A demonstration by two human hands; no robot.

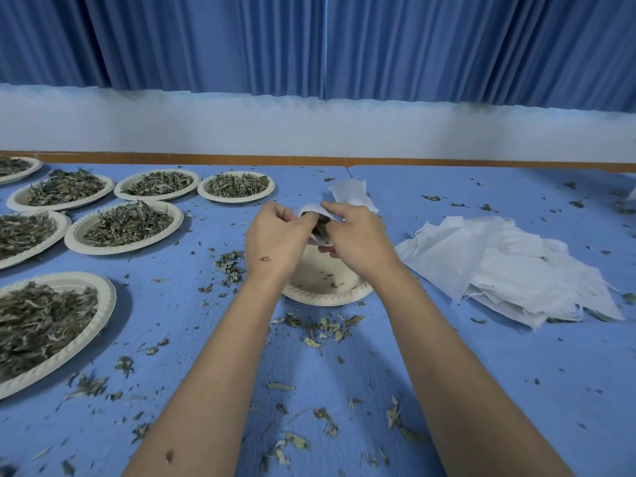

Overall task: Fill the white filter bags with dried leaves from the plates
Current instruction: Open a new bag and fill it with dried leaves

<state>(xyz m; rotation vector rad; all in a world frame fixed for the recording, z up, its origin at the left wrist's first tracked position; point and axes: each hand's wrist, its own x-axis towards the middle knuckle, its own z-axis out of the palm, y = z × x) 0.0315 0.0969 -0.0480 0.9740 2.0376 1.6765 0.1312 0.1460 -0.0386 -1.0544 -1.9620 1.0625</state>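
Above emptied plate (pixel 323 293), filter bag (pixel 311 210) mostly hidden behind left hand (pixel 275 235) & right hand (pixel 358 239) — 3 plates (pixel 107 297) far left of it cut off at edge.

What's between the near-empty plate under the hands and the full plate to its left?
A clump of spilled leaves on the blue tablecloth, shown in the head view.

You get no readable text, label, brand, number or sign anywhere in this view. The paper plates (pixel 70 237), the white filter bag (pixel 311 210) held over the near plate (pixel 323 297) and the stack of filter bags (pixel 516 270) all show plain, unprinted surfaces. The same goes for the blue table cover (pixel 447 373) and the blue curtain (pixel 309 46).
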